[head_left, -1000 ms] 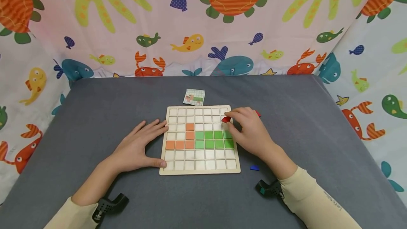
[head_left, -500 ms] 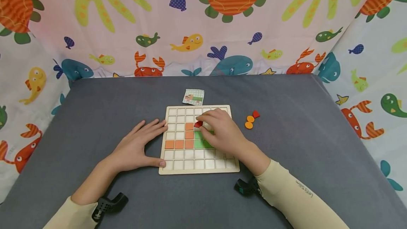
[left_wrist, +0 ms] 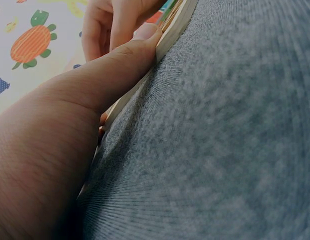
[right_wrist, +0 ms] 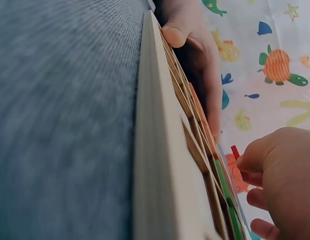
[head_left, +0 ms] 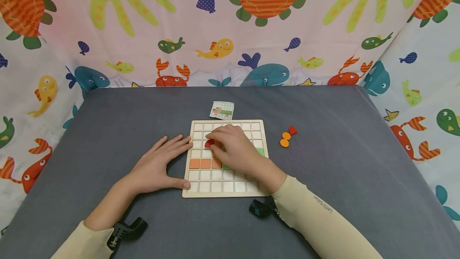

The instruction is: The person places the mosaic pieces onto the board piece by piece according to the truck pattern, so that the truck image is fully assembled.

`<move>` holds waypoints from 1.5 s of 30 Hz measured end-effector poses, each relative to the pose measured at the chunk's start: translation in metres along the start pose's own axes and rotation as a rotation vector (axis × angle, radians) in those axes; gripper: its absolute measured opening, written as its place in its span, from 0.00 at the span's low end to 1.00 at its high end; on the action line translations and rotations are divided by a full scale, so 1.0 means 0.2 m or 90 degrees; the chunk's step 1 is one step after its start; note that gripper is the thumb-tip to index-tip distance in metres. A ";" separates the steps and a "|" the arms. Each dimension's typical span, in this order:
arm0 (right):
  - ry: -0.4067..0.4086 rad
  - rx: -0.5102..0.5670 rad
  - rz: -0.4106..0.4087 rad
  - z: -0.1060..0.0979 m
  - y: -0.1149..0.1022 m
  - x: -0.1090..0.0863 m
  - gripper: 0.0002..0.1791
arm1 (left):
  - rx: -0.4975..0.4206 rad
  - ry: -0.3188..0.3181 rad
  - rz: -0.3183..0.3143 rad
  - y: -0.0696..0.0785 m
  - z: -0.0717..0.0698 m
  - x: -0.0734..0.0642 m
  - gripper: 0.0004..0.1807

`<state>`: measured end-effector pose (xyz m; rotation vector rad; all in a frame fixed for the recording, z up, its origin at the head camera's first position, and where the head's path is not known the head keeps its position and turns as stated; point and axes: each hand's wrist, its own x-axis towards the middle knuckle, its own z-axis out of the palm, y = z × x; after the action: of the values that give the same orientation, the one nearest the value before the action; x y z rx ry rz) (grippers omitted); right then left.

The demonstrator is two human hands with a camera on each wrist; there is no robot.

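Observation:
A wooden grid board (head_left: 228, 195) with square cells lies on the grey table. Orange square tiles (head_left: 205, 164) and green square tiles (head_left: 259, 152) fill some of its cells; more of them are hidden under my right hand. My right hand (head_left: 235, 149) is over the board's middle, its thumb and fingers pinching a small red piece (head_left: 209, 143). In the right wrist view the red piece (right_wrist: 236, 157) shows edge-on, raised over the cells. My left hand (head_left: 154, 167) lies spread at the board's left edge, fingertips and thumb (left_wrist: 145, 32) on the frame.
A small card (head_left: 221, 110) printed with a coloured grid pattern lies behind the board. To the right are two orange discs (head_left: 285, 139) and a red piece (head_left: 292, 130). A patterned cloth (head_left: 143, 63) hangs along the table's back edge.
My right hand has carried the red piece leftward from the board's right edge to its left-middle cells. The discs at right have come into sight. My left hand stays put.

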<state>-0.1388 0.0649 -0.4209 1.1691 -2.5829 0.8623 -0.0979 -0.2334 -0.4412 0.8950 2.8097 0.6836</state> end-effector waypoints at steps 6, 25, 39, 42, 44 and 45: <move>-0.020 -0.003 0.011 0.02 -0.01 0.03 0.13 | 0.000 0.003 0.001 0.00 0.00 0.00 0.66; -0.016 0.001 0.001 0.05 0.03 0.02 0.13 | -0.009 0.000 0.002 0.00 0.00 0.00 0.66; -0.002 -0.017 0.006 0.00 0.02 0.00 0.15 | -0.010 0.005 -0.001 0.00 0.00 0.00 0.66; 0.008 -0.022 0.007 -0.02 0.01 -0.03 0.15 | -0.015 0.003 -0.002 -0.01 0.00 0.00 0.66; 0.013 -0.026 0.009 -0.03 0.02 -0.04 0.15 | -0.017 0.002 -0.003 -0.01 0.00 -0.01 0.66; 0.014 -0.027 0.009 -0.04 0.02 -0.04 0.16 | -0.016 0.002 -0.003 -0.01 0.00 -0.01 0.66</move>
<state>-0.1373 0.0765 -0.4191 1.1244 -2.5820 0.8136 -0.0978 -0.2357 -0.4415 0.8826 2.7987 0.7196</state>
